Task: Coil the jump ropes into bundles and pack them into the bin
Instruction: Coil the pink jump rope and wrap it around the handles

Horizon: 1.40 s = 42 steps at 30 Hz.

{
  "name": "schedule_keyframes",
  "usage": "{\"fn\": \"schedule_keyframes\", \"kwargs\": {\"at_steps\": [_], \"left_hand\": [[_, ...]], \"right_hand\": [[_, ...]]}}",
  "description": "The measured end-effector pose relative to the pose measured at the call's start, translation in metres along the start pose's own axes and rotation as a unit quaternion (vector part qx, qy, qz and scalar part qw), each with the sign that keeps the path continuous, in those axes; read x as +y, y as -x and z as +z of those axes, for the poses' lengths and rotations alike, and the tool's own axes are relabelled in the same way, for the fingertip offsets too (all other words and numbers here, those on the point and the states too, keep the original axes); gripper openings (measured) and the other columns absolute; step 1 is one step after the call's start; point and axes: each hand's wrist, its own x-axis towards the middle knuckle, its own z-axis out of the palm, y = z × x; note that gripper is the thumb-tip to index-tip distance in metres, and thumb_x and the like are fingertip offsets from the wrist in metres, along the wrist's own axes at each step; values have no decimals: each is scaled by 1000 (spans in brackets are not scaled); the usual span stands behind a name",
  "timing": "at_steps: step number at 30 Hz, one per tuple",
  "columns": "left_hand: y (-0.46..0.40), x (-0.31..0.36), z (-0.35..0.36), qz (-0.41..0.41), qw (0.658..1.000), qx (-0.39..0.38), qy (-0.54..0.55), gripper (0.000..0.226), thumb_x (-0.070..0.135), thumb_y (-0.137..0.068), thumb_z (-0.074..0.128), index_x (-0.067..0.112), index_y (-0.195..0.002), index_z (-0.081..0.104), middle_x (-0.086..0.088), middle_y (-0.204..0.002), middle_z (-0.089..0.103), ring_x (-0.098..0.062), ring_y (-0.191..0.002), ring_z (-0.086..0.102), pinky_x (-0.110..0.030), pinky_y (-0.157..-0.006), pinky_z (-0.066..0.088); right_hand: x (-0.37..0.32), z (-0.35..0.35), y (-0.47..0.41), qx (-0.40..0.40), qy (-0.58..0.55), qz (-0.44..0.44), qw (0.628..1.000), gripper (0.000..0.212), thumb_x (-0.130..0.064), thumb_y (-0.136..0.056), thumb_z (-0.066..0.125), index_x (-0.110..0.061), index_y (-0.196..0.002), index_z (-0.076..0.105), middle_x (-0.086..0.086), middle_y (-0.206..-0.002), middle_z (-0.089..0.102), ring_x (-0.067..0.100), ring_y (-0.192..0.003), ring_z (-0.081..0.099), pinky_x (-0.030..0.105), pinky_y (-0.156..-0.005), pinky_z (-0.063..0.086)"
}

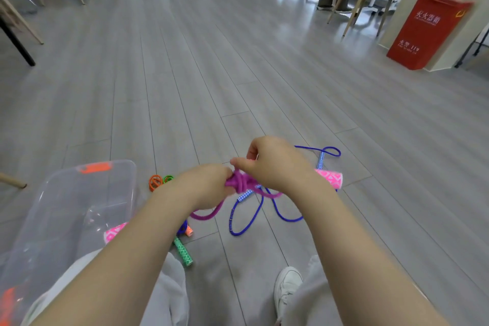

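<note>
My left hand point(205, 184) grips a wound bundle of purple jump rope point(240, 182), and my right hand point(275, 160) pinches the rope at the bundle's top. A loose purple loop point(205, 216) hangs below. One pink patterned handle point(330, 178) sticks out past my right wrist; another pink handle point(115, 231) lies by the bin. A blue rope point(248, 222) with blue-white handles sprawls on the floor under my hands. The clear plastic bin point(79, 193) with orange latches stands at my left.
Orange and green rope coils point(160, 180) lie beside the bin; a green handle point(183, 251) and an orange handle point(189, 231) lie near my knee. My white shoe point(287, 286) is at the bottom. A red box point(428, 30) and chairs stand far off.
</note>
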Motion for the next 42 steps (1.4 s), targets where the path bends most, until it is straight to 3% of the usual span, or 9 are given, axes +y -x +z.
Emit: {"fn": "schedule_keyframes", "kwargs": {"at_steps": [5, 10, 15, 20, 25, 32, 34, 39, 42], "left_hand": [[-5, -15, -16, -13, 971, 171, 167, 27, 33, -98, 51, 27, -71, 51, 2, -73, 59, -16, -66, 52, -28, -55, 36], [0, -10, -17, 9, 940, 183, 286, 21, 24, -96, 51, 15, -82, 63, -6, -74, 63, -18, -64, 50, -31, -61, 39], [-4, -6, -16, 13, 952, 210, 224, 19, 20, -94, 49, 21, -77, 57, 3, -69, 58, -18, -65, 53, -28, -54, 34], [-5, -10, -12, 7, 963, 233, 138, 16, 21, -95, 48, 23, -80, 48, 1, -75, 54, -24, -74, 51, -31, -58, 33], [-4, -9, -5, 45, 979, 199, 20, 6, 35, -98, 49, 33, -93, 52, 10, -72, 49, -23, -83, 56, -31, -64, 38], [-13, 19, 9, 61, 964, 231, -118, 14, 28, -101, 47, 26, -113, 53, 3, -105, 60, -24, -96, 62, -32, -65, 39], [-12, 17, 7, 29, 968, 227, -97, 18, 28, -101, 46, 20, -113, 56, -1, -105, 63, -26, -93, 63, -32, -65, 39], [1, -12, -20, 32, 951, 246, 183, 18, 30, -95, 54, 31, -77, 54, 7, -73, 58, -21, -76, 54, -28, -57, 35], [1, -16, -18, -2, 947, 278, 162, 13, 28, -95, 55, 28, -84, 61, 3, -74, 58, -24, -77, 56, -30, -59, 33]], "right_hand": [[-17, -3, 6, 4, -201, -11, 980, 43, -44, -95, 52, -2, -92, 58, 3, -72, 56, 15, -63, 48, 36, -62, 45], [-17, -7, 7, -42, -283, -23, 958, 22, -37, -94, 56, -15, -93, 55, 1, -78, 64, 13, -62, 53, 36, -65, 49], [-12, -8, 7, -52, -260, -69, 962, 12, -26, -95, 56, -15, -97, 56, -6, -76, 66, -4, -52, 53, 19, -57, 43], [-12, -2, 10, -30, -198, -111, 973, 22, -32, -99, 48, -16, -95, 62, 5, -83, 66, 23, -78, 61, 43, -74, 53], [-9, -2, 5, 38, -172, -46, 983, 27, -43, -99, 45, -21, -92, 60, -3, -77, 65, 14, -69, 58, 29, -61, 46], [6, -9, 2, 34, -293, -6, 955, 11, -42, -94, 53, -31, -98, 55, 3, -70, 70, 21, -70, 71, 48, -77, 58], [2, -9, 9, -14, -257, -53, 965, 8, -40, -96, 54, -32, -98, 57, -1, -70, 71, 15, -67, 69, 42, -75, 58], [-5, -19, 16, -71, -326, -102, 937, 10, -29, -95, 61, -24, -104, 61, 1, -70, 62, 1, -51, 49, 16, -49, 39], [-8, -10, 15, -85, -297, -110, 945, 9, -35, -95, 60, -30, -102, 59, 2, -68, 58, 9, -59, 51, 29, -58, 49]]}}
